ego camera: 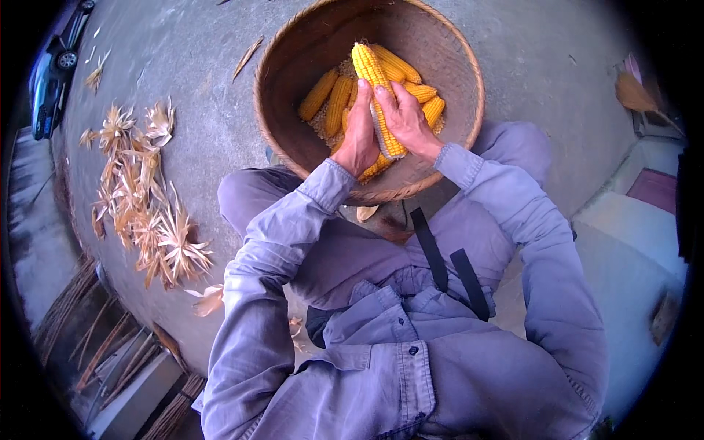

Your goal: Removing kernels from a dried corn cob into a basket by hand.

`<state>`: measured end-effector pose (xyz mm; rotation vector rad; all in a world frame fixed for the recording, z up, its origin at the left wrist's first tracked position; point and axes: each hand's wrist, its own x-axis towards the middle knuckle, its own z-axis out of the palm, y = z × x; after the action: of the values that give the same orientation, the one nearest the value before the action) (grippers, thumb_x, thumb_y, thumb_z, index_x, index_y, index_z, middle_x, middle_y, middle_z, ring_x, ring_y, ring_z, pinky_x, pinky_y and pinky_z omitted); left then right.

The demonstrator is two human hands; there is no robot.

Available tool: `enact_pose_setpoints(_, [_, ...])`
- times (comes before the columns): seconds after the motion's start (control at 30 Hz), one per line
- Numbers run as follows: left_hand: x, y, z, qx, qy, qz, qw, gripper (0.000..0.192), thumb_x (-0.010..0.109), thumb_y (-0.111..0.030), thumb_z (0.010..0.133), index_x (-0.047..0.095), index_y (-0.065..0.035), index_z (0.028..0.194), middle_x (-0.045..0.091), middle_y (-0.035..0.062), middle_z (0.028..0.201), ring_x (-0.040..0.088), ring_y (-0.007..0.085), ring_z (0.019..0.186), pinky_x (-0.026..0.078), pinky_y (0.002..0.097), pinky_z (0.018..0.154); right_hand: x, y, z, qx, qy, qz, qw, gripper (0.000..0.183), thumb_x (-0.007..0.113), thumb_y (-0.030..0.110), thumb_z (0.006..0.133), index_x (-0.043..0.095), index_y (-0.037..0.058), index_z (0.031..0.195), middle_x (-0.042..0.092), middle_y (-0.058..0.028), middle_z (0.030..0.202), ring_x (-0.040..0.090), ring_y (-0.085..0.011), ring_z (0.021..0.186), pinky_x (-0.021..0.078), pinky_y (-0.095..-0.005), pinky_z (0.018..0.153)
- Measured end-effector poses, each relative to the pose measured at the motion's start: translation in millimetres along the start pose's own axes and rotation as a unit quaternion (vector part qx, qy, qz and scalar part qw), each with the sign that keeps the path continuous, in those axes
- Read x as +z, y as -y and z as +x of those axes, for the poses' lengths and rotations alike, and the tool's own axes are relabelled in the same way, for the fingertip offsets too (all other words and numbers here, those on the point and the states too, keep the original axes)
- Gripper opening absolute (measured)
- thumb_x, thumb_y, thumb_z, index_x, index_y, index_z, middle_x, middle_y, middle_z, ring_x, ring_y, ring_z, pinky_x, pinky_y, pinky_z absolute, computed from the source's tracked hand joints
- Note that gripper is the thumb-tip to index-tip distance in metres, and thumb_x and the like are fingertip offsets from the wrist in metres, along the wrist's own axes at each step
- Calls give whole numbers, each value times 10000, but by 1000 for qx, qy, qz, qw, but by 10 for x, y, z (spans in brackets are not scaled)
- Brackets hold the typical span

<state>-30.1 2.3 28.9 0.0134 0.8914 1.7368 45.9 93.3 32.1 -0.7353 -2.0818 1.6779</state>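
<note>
Both of my hands grip one yellow ear of corn (367, 65) above a round woven basket (472, 104). My left hand (360, 132) wraps its left side, the thumb lying along the ear. From the right, my right hand (408, 120) presses its thumb against the kernels. A pale strip of bare cob (378, 124) runs along the ear's left side between the hands. Beneath it, several husked ears (337, 104) lie in the basket on a layer of loose kernels (319, 127). My hands hide some of these ears.
Dry corn husks (137, 192) are heaped on the concrete floor (214, 132) at left. The basket stands between my bent knees. Bundled sticks (66, 308) lie at lower left, and a car (52, 82) is parked at the far upper left. A pale wall (627, 247) borders the right.
</note>
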Motion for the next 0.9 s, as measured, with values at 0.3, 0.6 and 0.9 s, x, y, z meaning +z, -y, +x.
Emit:
enact_pose_setpoints(0.3, [18,34,-8,-20,-52,-5,998,675,337,-642,1055,451,-96,1435,595,170,1335,609,329,1221,486,511,1073,-19,55,-22,14,3,11,1000,569,514,482,1049,565,-42,1267,674,-248,1063,668,-361,973,517,-436,858])
enact_pose_setpoints(0.6, [132,-46,-93,-2,-10,-65,998,688,326,-645,1054,446,-92,1447,592,165,1345,583,332,1264,440,522,1115,-11,-57,16,12,-6,15,1000,561,535,470,1041,570,-45,1261,673,-245,1060,659,-346,987,510,-435,878])
enact_pose_setpoints(0.9, [87,-60,-52,-7,24,-36,999,710,436,-675,1015,467,-103,1436,591,149,1351,587,318,1255,454,513,1103,-11,15,-5,-13,2,25,1000,511,525,423,1056,565,-30,1287,668,-225,1098,653,-330,1027,504,-424,905])
